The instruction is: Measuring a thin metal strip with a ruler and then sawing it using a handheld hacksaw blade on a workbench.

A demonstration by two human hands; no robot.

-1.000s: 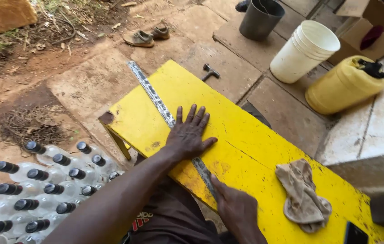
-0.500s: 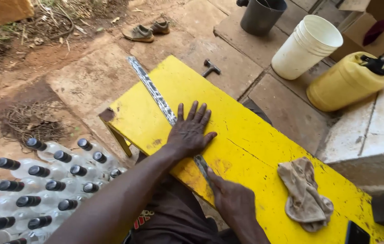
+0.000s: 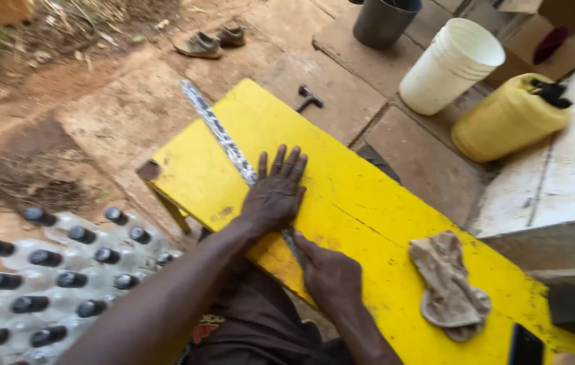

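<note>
Head view shows your left hand point(image 3: 275, 196) pressed flat, fingers spread, on the long metal strip point(image 3: 223, 138) lying across the yellow tabletop point(image 3: 369, 203), your right hand point(image 3: 331, 274) closed around its near end, cloth point(image 3: 451, 287) untouched.

The single head camera looked steeply down from above the person's own arms, close over the left hand point(image 3: 275, 196) and right hand point(image 3: 328, 274) on the yellow board point(image 3: 369, 203). It faced forward and outward, so beyond the hands it took in the paving, a white bucket point(image 3: 451, 64) and bare soil farther off.
</note>
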